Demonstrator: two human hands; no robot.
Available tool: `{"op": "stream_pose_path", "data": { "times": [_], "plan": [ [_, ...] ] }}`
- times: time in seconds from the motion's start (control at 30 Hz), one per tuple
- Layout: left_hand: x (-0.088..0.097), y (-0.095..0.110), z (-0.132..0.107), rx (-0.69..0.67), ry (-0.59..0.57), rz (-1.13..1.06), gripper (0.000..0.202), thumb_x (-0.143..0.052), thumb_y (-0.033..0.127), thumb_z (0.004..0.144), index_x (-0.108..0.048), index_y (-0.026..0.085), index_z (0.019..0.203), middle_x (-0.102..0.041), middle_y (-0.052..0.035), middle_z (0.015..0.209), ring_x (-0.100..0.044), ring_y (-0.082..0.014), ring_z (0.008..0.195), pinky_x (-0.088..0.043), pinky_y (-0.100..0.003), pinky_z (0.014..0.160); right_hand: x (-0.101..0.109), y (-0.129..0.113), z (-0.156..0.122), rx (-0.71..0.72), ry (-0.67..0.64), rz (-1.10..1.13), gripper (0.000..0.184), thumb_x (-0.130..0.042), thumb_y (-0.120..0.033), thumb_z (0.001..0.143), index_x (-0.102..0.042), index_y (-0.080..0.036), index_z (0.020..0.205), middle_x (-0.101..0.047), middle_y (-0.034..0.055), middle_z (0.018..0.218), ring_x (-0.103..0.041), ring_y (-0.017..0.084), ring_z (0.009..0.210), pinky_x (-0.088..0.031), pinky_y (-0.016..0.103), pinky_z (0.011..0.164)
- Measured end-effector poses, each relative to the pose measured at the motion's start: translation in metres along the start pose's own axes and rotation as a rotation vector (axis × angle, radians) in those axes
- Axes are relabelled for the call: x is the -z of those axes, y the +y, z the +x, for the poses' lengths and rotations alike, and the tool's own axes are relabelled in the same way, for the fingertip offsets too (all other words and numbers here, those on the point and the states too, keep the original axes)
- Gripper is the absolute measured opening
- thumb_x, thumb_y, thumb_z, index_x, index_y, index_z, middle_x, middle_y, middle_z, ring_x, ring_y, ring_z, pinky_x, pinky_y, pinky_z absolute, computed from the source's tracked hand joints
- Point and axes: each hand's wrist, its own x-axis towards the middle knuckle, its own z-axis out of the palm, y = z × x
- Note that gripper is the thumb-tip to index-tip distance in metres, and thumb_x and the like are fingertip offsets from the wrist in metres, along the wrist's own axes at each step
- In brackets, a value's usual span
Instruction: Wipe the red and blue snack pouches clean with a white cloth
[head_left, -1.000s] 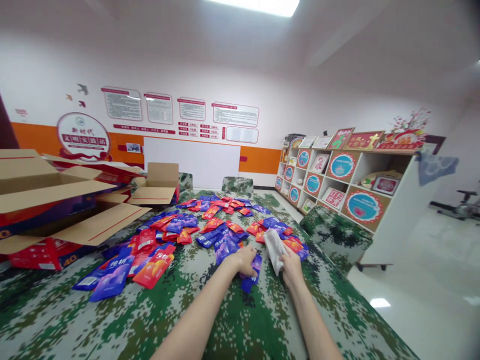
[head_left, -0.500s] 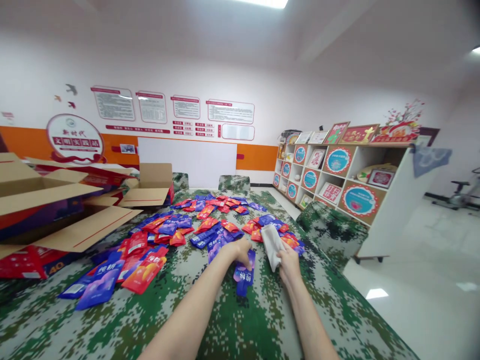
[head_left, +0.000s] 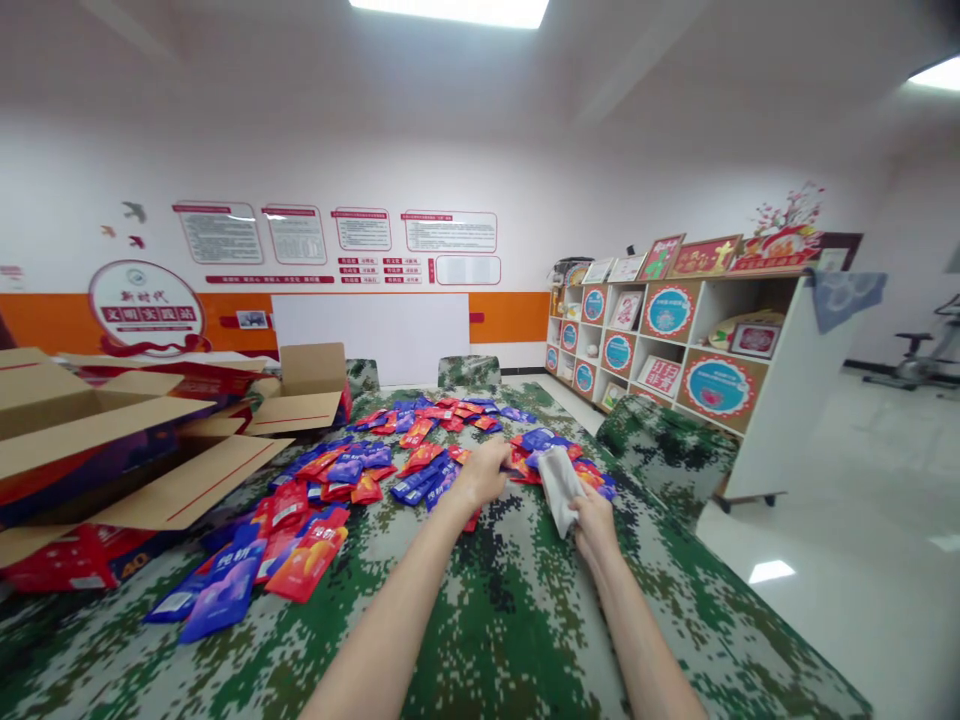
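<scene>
My right hand is closed round a folded grey-white cloth, which stands up at a tilt beside the right-hand pile of snack packets. Left of it, my left hand reaches over the middle packets with its fingers curled down. Its fingertips lie close to a red packet, and whether they grip anything is hidden. Below the left wrist a bit of a red packet shows. Blue packets lie to the left of that hand, partly covered by the forearm.
Red and blue packets are spread along the left of the camouflage tablecloth, with another cluster further back. Open cardboard boxes crowd the left edge. Camouflage-covered chairs and a white shelf stand to the right.
My left hand has moved forward, away from the near spot where it was on a blue packet; that packet no longer shows there. My right hand keeps the cloth, barely shifted. The view has tilted up slightly.
</scene>
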Motion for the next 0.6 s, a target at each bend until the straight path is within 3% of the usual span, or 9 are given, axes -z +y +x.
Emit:
{"op": "stream_pose_path", "data": {
  "times": [0.13, 0.3, 0.5, 0.6],
  "plan": [
    [-0.028, 0.012, -0.026, -0.056, 0.019, 0.002, 0.023, -0.043, -0.002, 0.063, -0.050, 0.018, 0.072, -0.050, -0.0051, 0.089, -0.047, -0.0202, 0.090, -0.039, -0.030, 0.079, -0.001, -0.001, -0.002, 0.004, 0.014, -0.007, 0.060, -0.060, -0.023, 0.047, -0.066, -0.011, 0.106, -0.071, 0.0025, 0.077, -0.060, 0.019, 0.055, -0.039, 0.023, 0.041],
    [-0.055, 0.012, -0.070, -0.047, -0.055, 0.068, 0.032, -0.041, -0.003, 0.061, -0.051, 0.020, 0.081, -0.050, -0.0049, 0.097, -0.046, -0.0208, 0.094, -0.040, -0.031, 0.082, -0.003, 0.001, -0.002, 0.001, 0.006, -0.018, 0.059, -0.056, -0.019, 0.047, -0.067, -0.012, 0.104, -0.071, 0.0011, 0.072, -0.057, 0.017, 0.049, -0.035, 0.022, 0.038],
    [-0.055, 0.004, -0.109, -0.032, -0.174, 0.087, 0.023, -0.051, 0.017, 0.080, -0.052, 0.022, 0.103, -0.052, -0.0043, 0.115, -0.048, -0.0208, 0.107, -0.038, -0.033, 0.094, -0.008, 0.009, -0.005, 0.018, -0.049, -0.109, 0.066, -0.050, -0.016, 0.049, -0.063, -0.013, 0.113, -0.071, 0.0025, 0.094, -0.063, 0.019, 0.062, -0.043, 0.023, 0.045],
    [-0.052, 0.000, -0.121, -0.069, -0.216, 0.095, 0.038, -0.051, 0.027, 0.085, -0.046, 0.023, 0.123, -0.042, -0.0048, 0.134, -0.038, -0.0222, 0.123, -0.029, -0.036, 0.104, -0.013, 0.010, -0.010, 0.149, -0.127, -0.299, 0.063, -0.046, -0.015, 0.054, -0.063, -0.015, 0.115, -0.068, 0.0024, 0.104, -0.064, 0.024, 0.085, -0.051, 0.030, 0.067]
  ]
}}
